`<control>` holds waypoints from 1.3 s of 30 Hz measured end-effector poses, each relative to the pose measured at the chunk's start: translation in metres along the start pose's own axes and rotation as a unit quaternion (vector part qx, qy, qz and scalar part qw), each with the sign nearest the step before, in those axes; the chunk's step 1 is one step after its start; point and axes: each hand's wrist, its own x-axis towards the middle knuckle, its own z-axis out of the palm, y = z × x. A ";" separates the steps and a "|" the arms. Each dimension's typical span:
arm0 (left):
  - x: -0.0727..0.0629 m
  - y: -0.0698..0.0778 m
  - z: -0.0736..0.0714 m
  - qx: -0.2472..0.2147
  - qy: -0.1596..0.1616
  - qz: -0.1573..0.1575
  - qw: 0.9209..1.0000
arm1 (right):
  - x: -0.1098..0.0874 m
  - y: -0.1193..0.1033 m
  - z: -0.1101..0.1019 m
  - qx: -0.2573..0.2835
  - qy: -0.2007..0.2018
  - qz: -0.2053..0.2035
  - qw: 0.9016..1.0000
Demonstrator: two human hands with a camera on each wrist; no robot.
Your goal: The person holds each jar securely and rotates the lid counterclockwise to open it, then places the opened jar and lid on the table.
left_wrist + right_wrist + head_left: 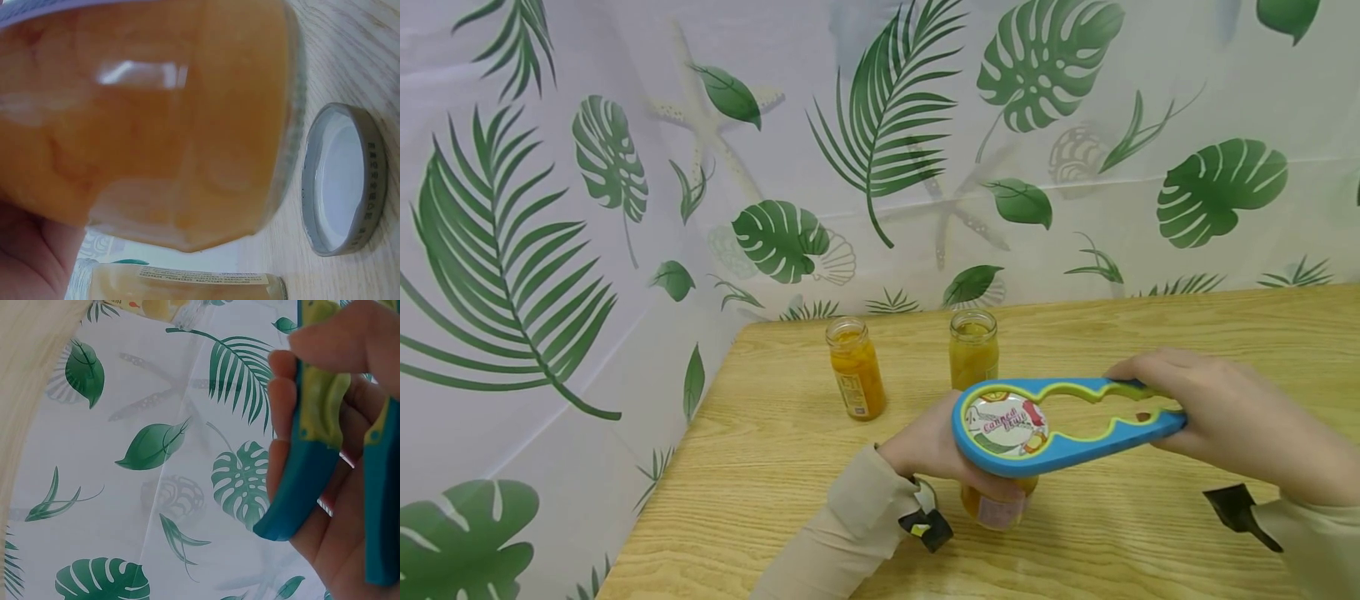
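Observation:
My left hand (pixel 925 442) grips a glass jar (pixel 996 510) of orange fruit around its side, close over the wooden table. On top of this jar is a printed lid (pixel 1006 423), and the wide ring of a blue and yellow-green jar opener (pixel 1078 452) sits around it. My right hand (pixel 1232 408) holds the opener's handle end, its fingers curled round the blue and yellow grip (pixel 319 419) in the right wrist view. The left wrist view shows the held jar's orange side (pixel 187 125) large, with a loose metal lid (pixel 344 181) lying beyond its base.
Two lidless glass jars stand farther back on the wooden table (pixel 760 467): one with orange fruit (pixel 857 379) at the left, one with yellow fruit (pixel 973 358) behind the opener. A leaf-printed white sheet (pixel 910 225) hangs along the table's back and left edges.

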 end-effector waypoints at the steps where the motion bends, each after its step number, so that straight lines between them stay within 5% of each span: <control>1: 0.000 0.000 0.000 -0.001 -0.001 0.001 1.000 | 0.000 0.000 0.000 0.000 -0.001 0.001 1.000; 17: 0.000 0.004 -0.001 -0.003 -0.033 -0.004 0.999 | 0.000 -0.002 -0.001 0.002 0.001 -0.010 1.000; 30: -0.001 0.006 0.002 -0.053 -0.074 -0.015 0.996 | 0.001 0.002 0.000 0.012 0.002 -0.041 0.999; 39: -0.002 0.024 0.004 -0.070 -0.099 -0.026 0.992 | -0.001 0.003 0.001 0.014 -0.001 -0.051 0.999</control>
